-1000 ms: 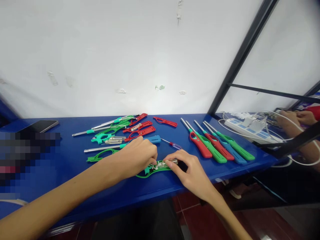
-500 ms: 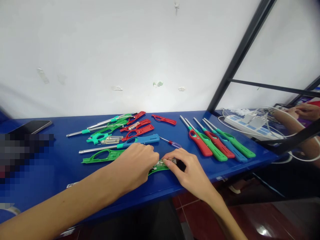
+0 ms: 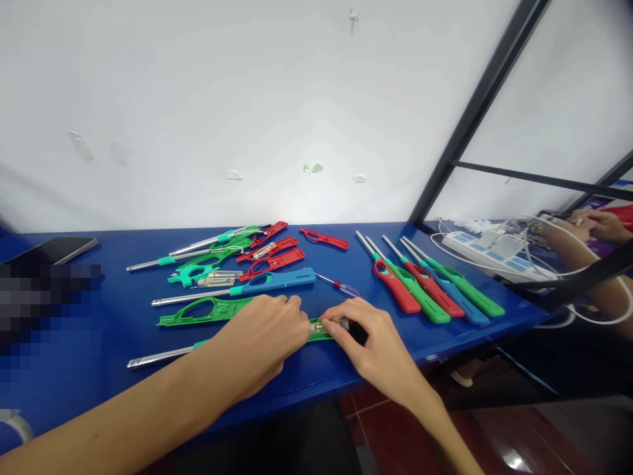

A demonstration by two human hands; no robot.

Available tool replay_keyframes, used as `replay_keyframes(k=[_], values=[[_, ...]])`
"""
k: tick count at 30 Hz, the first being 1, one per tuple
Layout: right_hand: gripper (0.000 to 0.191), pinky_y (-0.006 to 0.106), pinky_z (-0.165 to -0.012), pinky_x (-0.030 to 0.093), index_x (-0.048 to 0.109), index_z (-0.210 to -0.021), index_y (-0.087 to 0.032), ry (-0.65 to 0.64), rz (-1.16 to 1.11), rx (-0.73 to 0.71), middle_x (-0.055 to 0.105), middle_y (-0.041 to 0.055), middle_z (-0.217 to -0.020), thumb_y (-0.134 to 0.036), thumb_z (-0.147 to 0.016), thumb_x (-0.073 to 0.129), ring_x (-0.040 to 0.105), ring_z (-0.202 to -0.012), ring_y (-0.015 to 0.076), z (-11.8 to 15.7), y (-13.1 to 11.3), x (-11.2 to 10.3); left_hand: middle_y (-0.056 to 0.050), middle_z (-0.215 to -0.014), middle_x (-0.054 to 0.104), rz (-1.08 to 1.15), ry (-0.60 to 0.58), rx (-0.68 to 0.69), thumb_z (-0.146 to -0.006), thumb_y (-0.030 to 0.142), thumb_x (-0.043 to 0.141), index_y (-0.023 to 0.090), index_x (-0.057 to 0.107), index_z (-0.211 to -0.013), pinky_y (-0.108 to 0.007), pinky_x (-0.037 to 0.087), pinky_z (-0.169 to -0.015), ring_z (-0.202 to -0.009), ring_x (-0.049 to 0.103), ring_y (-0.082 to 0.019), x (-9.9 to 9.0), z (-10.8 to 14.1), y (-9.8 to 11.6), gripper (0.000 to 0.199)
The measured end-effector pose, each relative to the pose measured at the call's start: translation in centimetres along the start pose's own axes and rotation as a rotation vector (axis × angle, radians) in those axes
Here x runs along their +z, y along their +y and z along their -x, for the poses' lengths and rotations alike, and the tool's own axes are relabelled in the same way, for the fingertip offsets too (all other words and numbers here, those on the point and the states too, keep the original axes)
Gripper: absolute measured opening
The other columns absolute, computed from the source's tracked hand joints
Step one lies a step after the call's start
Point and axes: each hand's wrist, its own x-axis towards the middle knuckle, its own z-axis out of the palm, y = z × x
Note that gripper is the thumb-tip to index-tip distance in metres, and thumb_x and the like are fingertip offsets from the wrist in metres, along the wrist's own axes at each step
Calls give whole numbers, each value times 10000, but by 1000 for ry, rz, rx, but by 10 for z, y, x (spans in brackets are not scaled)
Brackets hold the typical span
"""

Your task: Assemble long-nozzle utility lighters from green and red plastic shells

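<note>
An opened green gas lighter [image 3: 320, 332] lies near the table's front edge, its half casing showing between my hands. Its metal nozzle [image 3: 158, 358] sticks out to the left behind my forearm. My left hand [image 3: 270, 333] is closed over the lighter's middle, fingers curled and mostly hidden. At the handle end, my right hand [image 3: 370, 333] pinches with thumb and forefinger at a clear fuel tank [image 3: 343, 323] in the casing. Just behind my left hand are a loose green casing half [image 3: 205, 311] and a blue lighter [image 3: 279, 280].
A screwdriver [image 3: 341, 285] lies behind my right hand. Several whole lighters [image 3: 425, 287] are lined up at right, near a power strip [image 3: 499, 254]. Red casing halves [image 3: 271, 260] lie farther back. A phone [image 3: 59, 251] is at left. Another person's hand [image 3: 586, 224] shows far right.
My left hand has shifted slightly left and down, covering more of the casing's front edge. More of the lighter's nozzle shows behind my forearm. My right hand keeps its pinch.
</note>
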Motion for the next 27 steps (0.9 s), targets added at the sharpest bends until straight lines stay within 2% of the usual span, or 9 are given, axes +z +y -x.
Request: replay_keyframes(k=[3,7,11,14,20,24,27], values=[[115,339,-867,494,755,-1015,-289,5,1,1,764,-26,-955,-296,-1051,646,675,-915,186,1,-1,0,-91,-888,711,-47,-74,-17,-822,37,733,156,694,-910,-347,475,-564,-776,738,-300,1,1,0,153],[112,333,-871,495,755,-1014,-284,7,-3,1,767,-28,-961,-284,-1048,648,677,-923,181,1,-1,0,-102,-987,709,-82,-107,-11,-830,66,750,142,692,-1048,-353,521,-612,-859,747,-307,3,4,1,238],[116,346,-926,481,755,-1006,-281,3,0,-1,767,-32,-947,-280,-1049,647,673,-906,176,1,-2,0,-98,-1025,697,-97,-105,-26,-765,28,795,141,670,-1083,-305,509,-595,-844,739,-269,6,5,5,359],[125,349,-923,479,755,-1005,-280,0,0,3,763,-30,-938,-282,-1054,640,670,-902,177,1,-2,0,-82,-973,681,-95,-83,-49,-805,-6,738,148,661,-1062,-277,494,-601,-830,728,-241,8,4,8,309],[115,337,-886,490,755,-1015,-282,6,-7,14,767,-29,-963,-279,-1051,646,672,-918,175,0,-2,-1,-95,-1035,686,-48,-50,-52,-792,-46,686,148,676,-1100,-318,442,-563,-800,714,-261,17,7,-1,364],[119,345,-944,479,752,-1014,-288,3,-6,21,775,-33,-992,-282,-1057,641,679,-949,178,1,-3,-1,-60,-1035,691,54,3,-93,-947,-18,534,202,690,-1050,-349,395,-583,-794,718,-249,26,12,-19,288],[120,349,-948,474,749,-1009,-287,1,-2,19,774,-30,-998,-286,-1058,639,679,-956,183,1,-3,-1,-30,-1054,706,96,14,-83,-1004,49,522,257,712,-1059,-353,327,-563,-786,716,-243,26,12,-27,287]])
